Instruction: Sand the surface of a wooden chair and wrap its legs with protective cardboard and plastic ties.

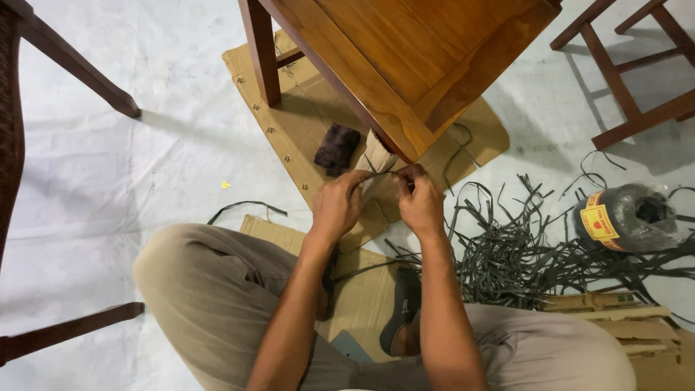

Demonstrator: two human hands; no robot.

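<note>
My left hand [339,204] and my right hand [420,199] are close together just below the corner of a brown wooden table [405,51]. Between them they pinch a thin dark strip [381,174], pulled taut at the paper-wrapped table leg [375,156]. Both hands have their fingers closed on that strip. A dark woven patch [337,148] lies on the cardboard just left of the leg. I sit cross-legged in khaki trousers [210,289] behind my hands.
Flattened cardboard [304,108] lies under the table on a pale floor. A heap of loose dark strips [507,246] spreads to the right, beside a wrapped roll with a red-yellow label [626,217]. Wooden chair frames stand at upper right [630,72] and along the left edge [65,61].
</note>
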